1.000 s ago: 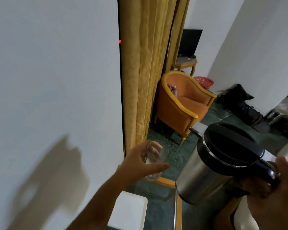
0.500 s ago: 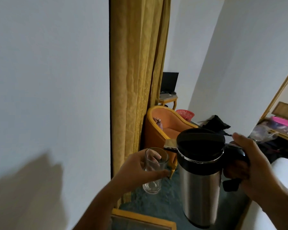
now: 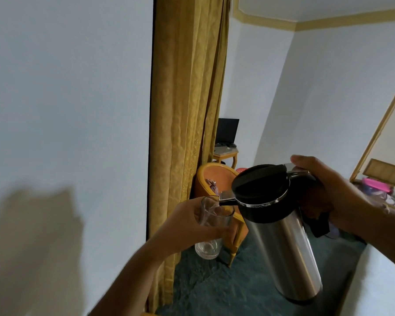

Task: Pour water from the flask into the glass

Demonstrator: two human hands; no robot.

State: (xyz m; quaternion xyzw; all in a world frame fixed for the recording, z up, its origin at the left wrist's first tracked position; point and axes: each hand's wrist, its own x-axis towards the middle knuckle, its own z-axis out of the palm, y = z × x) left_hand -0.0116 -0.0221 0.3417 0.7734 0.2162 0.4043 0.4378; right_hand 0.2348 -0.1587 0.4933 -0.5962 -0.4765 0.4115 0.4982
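My left hand (image 3: 187, 226) grips a clear drinking glass (image 3: 209, 244) from the left, holding it in the air and tilted slightly. My right hand (image 3: 328, 197) holds the black handle of a steel flask (image 3: 285, 245) with a black lid (image 3: 260, 183). The flask leans left, and its spout (image 3: 226, 199) rests right at the glass's rim. I cannot tell whether water is flowing. The handle is mostly hidden by my fingers.
A white wall (image 3: 66, 110) and a gold curtain (image 3: 187, 99) stand close on the left. Behind the glass sits an orange armchair (image 3: 212, 179) on green carpet (image 3: 226, 288). A small table with a dark screen (image 3: 227, 133) stands farther back.
The flask rose and tipped to the left, bringing its spout to the glass's rim. Both hands lifted higher, and the view tilted upward.
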